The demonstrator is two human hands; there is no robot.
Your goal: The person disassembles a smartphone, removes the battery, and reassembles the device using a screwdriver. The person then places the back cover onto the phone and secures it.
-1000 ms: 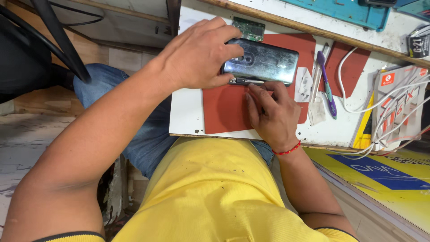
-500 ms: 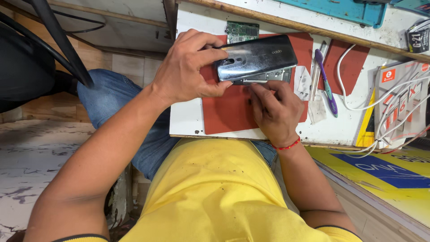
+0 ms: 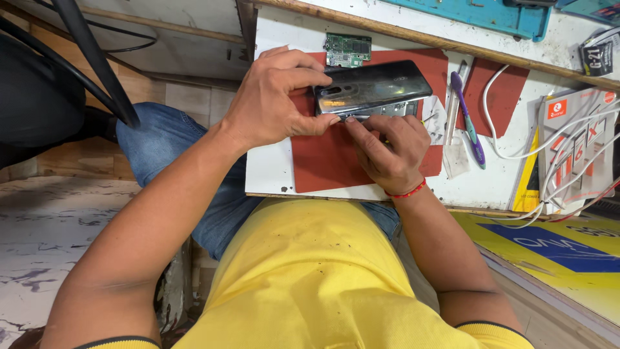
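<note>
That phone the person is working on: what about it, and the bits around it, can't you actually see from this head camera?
- Phone: its underside and the metal parts beneath are hidden by the dark back cover and the right hand.
- Any tool in the right hand: covered by its curled fingers.
- Left end of the phone: covered by the left hand.
- Green circuit board: components too small to tell.
- Blue tray: cut off by the top edge.

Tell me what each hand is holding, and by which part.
Left hand grips the dark glossy phone back cover by its left end. Right hand fingertips press at its lower edge; any tool there cannot be told.
</note>
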